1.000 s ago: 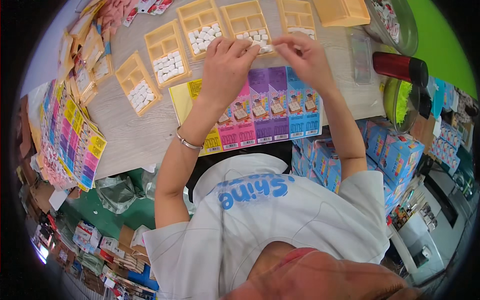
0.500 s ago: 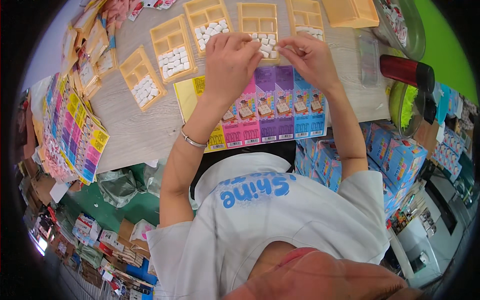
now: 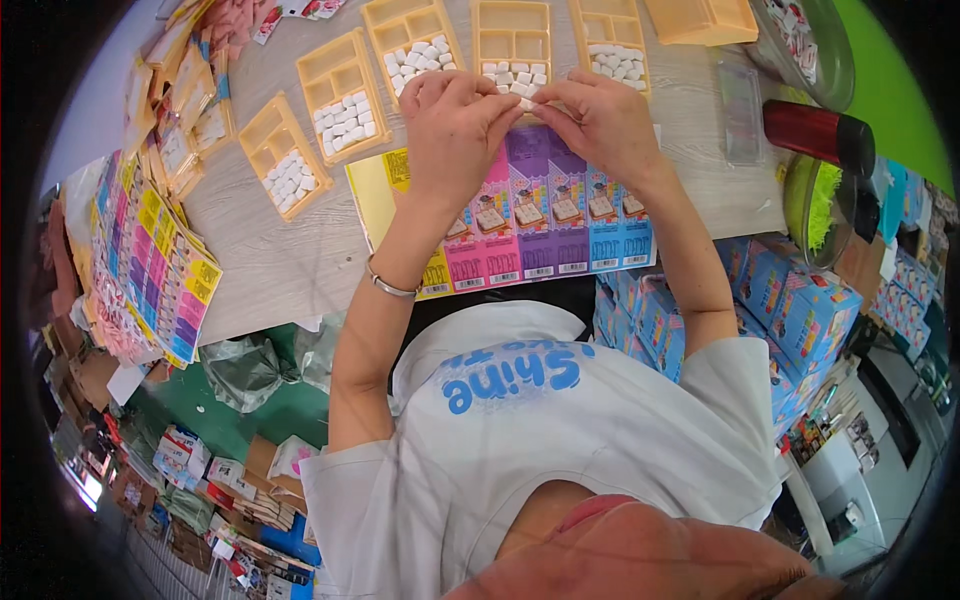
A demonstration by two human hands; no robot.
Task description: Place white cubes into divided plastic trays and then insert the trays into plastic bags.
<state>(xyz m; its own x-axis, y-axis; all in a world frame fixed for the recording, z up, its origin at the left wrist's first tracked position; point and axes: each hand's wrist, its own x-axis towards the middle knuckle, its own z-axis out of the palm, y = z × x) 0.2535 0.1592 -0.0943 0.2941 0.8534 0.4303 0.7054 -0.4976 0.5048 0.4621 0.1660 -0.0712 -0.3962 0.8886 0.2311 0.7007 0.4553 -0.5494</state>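
Both hands meet at the near edge of a pale orange compartment tray (image 3: 512, 47), whose near compartment holds small white blocks (image 3: 517, 73). My left hand (image 3: 452, 132) comes from the left with thumb and forefinger pinched over the tray's near edge. Facing it, my right hand (image 3: 607, 122) has its thumb and forefinger brought together close to the left fingertips. A bit of white shows between the two pinches; what each one grips is too small to make out. Beneath the wrists lies a printed sheet (image 3: 540, 225) in yellow, pink, purple and blue strips.
Similar trays with white blocks stand either side, including one at the left (image 3: 283, 155). Stacked printed sheets (image 3: 165, 265) hang over the left table edge. Rightward are a clear plastic box (image 3: 741, 115), a dark red cylinder (image 3: 815, 135), a bowl (image 3: 815, 215) and blue boxes (image 3: 800, 305).
My right hand has moved left and slightly down, bringing its fingertips up to those of my left hand. The left hand has shifted slightly left.
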